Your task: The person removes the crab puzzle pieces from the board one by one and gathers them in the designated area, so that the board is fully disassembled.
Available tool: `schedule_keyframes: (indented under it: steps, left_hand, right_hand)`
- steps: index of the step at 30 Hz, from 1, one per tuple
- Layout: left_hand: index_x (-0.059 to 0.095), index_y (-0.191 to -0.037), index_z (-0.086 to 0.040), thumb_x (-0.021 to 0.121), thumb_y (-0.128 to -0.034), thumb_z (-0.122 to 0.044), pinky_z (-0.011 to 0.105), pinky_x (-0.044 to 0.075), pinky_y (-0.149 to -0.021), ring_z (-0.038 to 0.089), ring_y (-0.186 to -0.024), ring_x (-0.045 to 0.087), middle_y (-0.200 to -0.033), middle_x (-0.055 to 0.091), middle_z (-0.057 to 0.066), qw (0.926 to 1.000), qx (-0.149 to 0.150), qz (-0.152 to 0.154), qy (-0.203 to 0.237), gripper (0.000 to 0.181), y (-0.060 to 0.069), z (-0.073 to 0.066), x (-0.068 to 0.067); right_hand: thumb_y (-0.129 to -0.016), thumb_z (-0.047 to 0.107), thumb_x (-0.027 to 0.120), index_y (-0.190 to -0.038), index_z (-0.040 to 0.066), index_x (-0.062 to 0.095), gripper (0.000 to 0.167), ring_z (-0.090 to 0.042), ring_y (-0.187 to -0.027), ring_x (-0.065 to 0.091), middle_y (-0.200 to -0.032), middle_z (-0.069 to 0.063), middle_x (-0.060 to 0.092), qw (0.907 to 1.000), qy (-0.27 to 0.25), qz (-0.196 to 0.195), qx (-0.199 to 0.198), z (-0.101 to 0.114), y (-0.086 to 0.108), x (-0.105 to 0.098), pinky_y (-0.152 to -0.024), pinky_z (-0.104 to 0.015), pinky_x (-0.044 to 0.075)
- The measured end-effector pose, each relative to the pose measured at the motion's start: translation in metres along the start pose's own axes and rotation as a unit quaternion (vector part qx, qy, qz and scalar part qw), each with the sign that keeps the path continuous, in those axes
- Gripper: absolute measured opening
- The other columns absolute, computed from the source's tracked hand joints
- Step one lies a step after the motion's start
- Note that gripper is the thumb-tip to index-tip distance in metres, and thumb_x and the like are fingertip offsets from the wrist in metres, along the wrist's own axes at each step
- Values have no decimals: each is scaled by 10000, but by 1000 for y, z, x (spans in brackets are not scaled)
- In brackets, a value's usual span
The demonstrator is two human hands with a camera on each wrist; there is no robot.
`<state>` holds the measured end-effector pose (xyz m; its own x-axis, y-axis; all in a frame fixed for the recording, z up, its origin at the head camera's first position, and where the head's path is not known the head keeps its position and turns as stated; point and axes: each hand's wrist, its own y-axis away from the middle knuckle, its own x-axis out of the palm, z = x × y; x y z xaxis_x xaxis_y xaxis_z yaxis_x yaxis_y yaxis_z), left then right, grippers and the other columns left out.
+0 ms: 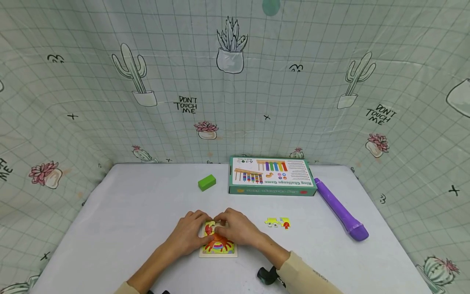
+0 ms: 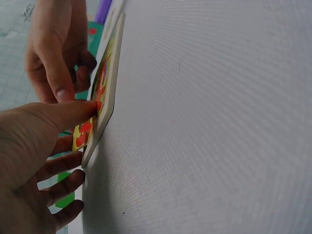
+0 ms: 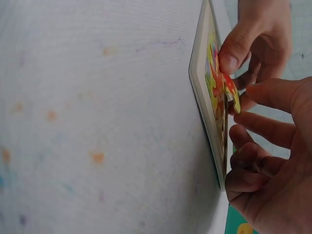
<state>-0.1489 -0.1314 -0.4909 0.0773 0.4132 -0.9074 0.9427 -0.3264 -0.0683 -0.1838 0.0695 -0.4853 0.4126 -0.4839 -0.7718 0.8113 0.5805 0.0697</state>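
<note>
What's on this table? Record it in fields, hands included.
Left hand: holds raised red-and-yellow flat puzzle piece
Right hand: fingers near that piece; contact unclear
Between hands: pale square crab-picture puzzle board
Right of board: loose, flat, mostly yellow puzzle pieces
Back: green rectangular block; green-and-white cardboard game box
Right side: long purple plastic-looking wand

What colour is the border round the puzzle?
The puzzle border is pale cream; it shows best in the head view.

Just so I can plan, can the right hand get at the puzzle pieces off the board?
Probably yes: the pieces lie on the table to the right of the right hand, with nothing visible between them.
</note>
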Motion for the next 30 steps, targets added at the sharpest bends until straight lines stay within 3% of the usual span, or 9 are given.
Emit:
schedule_keyframes:
  steps: [11, 22, 30]
  left_hand:
    - [690, -1180, -156, 850, -777, -389, 495, 480, -879, 237, -1055, 546, -1172, 643, 9, 10000, 13, 4, -13, 492, 0, 0, 1]
    - [681, -1204, -154, 841, -789, -403, 496, 476, -876, 240, -1061, 547, -1178, 641, 11, 10000, 29, -1, -18, 510, 1, 0, 0]
    - [690, -1184, -137, 845, -784, -406, 496, 476, -860, 240, -1058, 542, -1181, 638, 10, 10000, 63, -5, -31, 506, 2, 0, -1]
  right_hand:
    - [-939, 266, 691, -1148, 133, 725, 251, -79, -786, 537, -884, 86, 568, 9994, -295, -128, 160, 5, -3, -1, -654, -224, 472]
    - [-951, 229, 694, -961, 183, 701, 48, -75, -743, 543, -818, 89, 595, 9975, -672, -191, 108, 6, -9, 1, -633, -223, 452]
    - [-956, 227, 685, -940, 190, 684, 40, -64, -725, 564, -835, 101, 626, 9953, -951, -125, 92, 9, -8, -1, -616, -217, 453]
